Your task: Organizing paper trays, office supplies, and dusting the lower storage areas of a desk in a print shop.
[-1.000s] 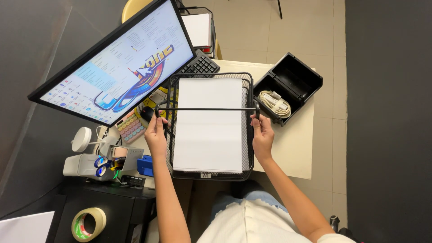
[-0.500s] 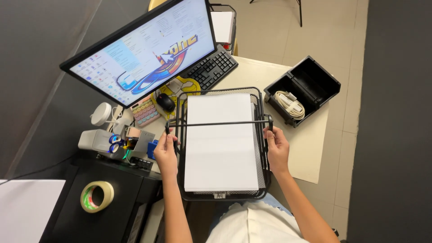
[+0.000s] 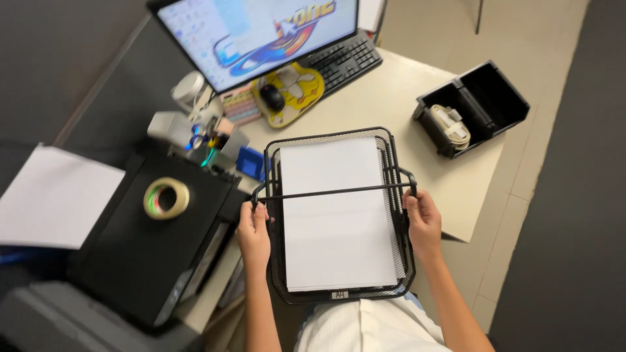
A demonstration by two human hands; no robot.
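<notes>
Pale tiled floor and dark carpet frame a cream desk (image 3: 391,91) seen from above, and everything is best placed from the black wire mesh tray (image 3: 399,261) held over the desk's near edge. That tray carries a stack of white paper (image 3: 332,215) lying flat inside its walls, with a thin black bar crossing above the sheets from side to side. The left hand (image 3: 253,236) is closed around the tray's left rim where the bar meets it, and the right hand (image 3: 424,221) grips the right rim at the matching spot, so both hands are clenched on the tray. The tray's near end overhangs the desk toward the person's lap, while its far end sits over the desktop. Beyond the tray's far right corner, well apart, stands a black open bin (image 3: 486,98) holding a coiled white cable (image 3: 451,125), close to the desk's right edge. Bare desktop lies between the tray and that bin. Beyond the tray's far end are a keyboard (image 3: 344,60), a monitor (image 3: 248,32) and a mouse (image 3: 272,98) on a yellow pad. Left of the tray, just beside it, a black printer (image 3: 130,254) bears a roll of tape (image 3: 166,198), crowding that side.
</notes>
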